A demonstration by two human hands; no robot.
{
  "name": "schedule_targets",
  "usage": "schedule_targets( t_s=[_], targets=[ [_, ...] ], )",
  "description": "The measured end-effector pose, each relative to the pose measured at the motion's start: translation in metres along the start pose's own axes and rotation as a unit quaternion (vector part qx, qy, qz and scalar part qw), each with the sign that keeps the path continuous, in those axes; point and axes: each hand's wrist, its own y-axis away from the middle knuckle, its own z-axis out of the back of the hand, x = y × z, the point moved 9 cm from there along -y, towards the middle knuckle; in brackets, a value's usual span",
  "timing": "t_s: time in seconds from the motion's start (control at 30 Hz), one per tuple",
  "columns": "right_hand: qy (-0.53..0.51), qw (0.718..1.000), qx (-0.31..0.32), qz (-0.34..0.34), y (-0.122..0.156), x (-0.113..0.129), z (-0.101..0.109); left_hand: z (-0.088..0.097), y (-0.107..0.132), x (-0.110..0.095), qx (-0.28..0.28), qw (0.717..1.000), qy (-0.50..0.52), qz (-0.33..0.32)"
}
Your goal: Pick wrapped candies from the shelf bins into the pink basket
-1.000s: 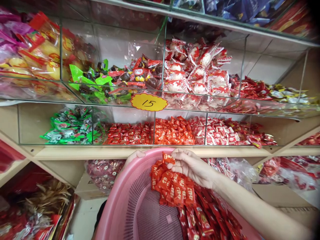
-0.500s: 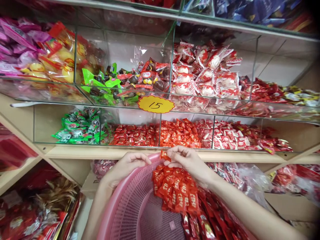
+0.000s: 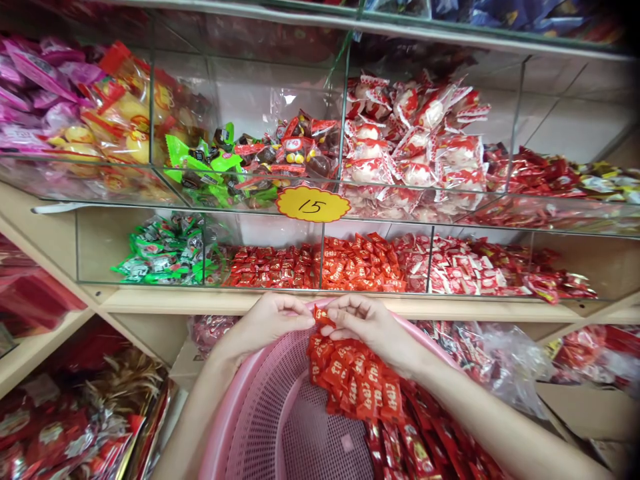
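Above the rim of a pink plastic basket, a small red-orange candy packet with pale lettering is held between both hands. My right hand pinches its right side between thumb and fingers. At its left edge, the thumb and fingertips of my left hand are closed together on it. Just below, a bunch of matching candy packets spreads over the basket's inner right side. Darker red shiny packets lie under and beside that bunch, partly hidden by my right forearm.
Ahead runs a wooden shelf edge, with clear bins of red-orange candies and green-wrapped candies above it. A yellow price tag reading 15 hangs over the bins. Plastic-bagged goods sit below at right, red packages at lower left.
My left hand has come off the basket rim and moved right to the candy packet, its fingertips now on the packet's left edge. The right hand has shifted slightly left, still pinching it.
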Motion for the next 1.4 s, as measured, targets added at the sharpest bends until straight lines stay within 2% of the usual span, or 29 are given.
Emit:
schedule_targets(
  t_s=[0.3,0.47,0.63,0.87,1.4],
  targets=[
    [0.034,0.999,0.004,0.031,0.000,0.007,-0.003,-0.003,-0.001,-0.006,0.013,0.998,-0.033,-0.044],
    [0.042,0.998,-0.001,0.051,-0.002,0.006,-0.001,-0.003,0.000,-0.011,0.011,0.997,-0.058,-0.048],
    [0.019,1.000,0.019,0.004,0.000,-0.003,-0.001,-0.007,0.003,-0.016,0.034,0.998,-0.034,-0.041],
    [-0.003,0.998,0.044,-0.041,0.001,-0.009,-0.002,-0.007,0.003,-0.012,0.033,0.999,-0.022,-0.032],
    [-0.031,0.996,0.053,-0.058,0.002,-0.012,-0.002,-0.006,0.004,-0.009,0.035,0.999,-0.013,-0.023]
  ],
)
